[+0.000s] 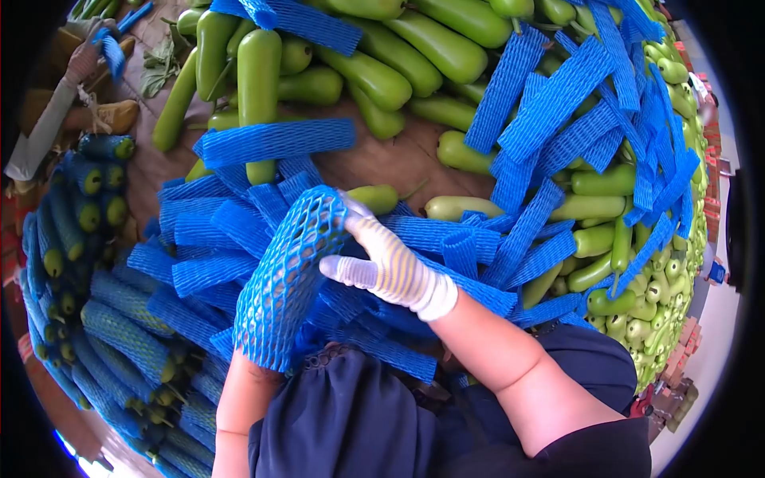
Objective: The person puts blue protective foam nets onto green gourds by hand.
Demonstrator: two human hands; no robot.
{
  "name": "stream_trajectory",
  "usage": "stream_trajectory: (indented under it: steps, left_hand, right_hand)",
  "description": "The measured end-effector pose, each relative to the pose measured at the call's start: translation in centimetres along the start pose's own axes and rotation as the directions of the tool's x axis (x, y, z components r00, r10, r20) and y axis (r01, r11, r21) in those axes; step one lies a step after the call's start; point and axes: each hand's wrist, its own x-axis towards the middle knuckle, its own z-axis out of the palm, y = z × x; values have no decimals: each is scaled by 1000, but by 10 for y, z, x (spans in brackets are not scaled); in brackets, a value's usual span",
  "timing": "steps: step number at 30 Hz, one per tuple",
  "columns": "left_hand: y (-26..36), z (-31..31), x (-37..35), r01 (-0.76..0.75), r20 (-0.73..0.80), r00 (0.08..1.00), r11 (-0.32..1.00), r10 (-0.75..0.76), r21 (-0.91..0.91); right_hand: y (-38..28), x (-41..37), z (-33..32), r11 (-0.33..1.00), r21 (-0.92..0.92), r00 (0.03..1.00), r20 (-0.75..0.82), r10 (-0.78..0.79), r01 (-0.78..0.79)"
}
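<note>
Seemingly stretching blue net sleeve (275, 307) around left hand (293, 253) above loose sleeves (207, 227), hiding finger grip inside (can't tell), half-curling right hand (389, 259) at upper edge, unclear if pinching mesh, probably needing a nearby bare gourd (373, 198) for next move.

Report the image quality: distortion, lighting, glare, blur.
Head view: strong fisheye curvature, with black corners; head view: the right hand and blue net sleeve look fairly crisp, the outer margins softer; head view: soft light, the wrapped gourds at lower left darker than the bare gourds at top; head view: a washed-out bright patch at the lower-left edge.
</note>
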Motion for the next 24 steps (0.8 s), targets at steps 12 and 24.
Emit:
stream_trajectory:
  steps: [12, 24]
  left_hand:
    - [39, 34, 44, 178, 48, 983, 851, -178, -493]
    - [42, 45, 32, -217, 595, 804, 917, -26, 334]
  right_hand:
    - [110, 17, -68, 874, -122, 793, -493, 359, -471]
    - [6, -74, -24, 62, 973, 613, 91, 785, -223]
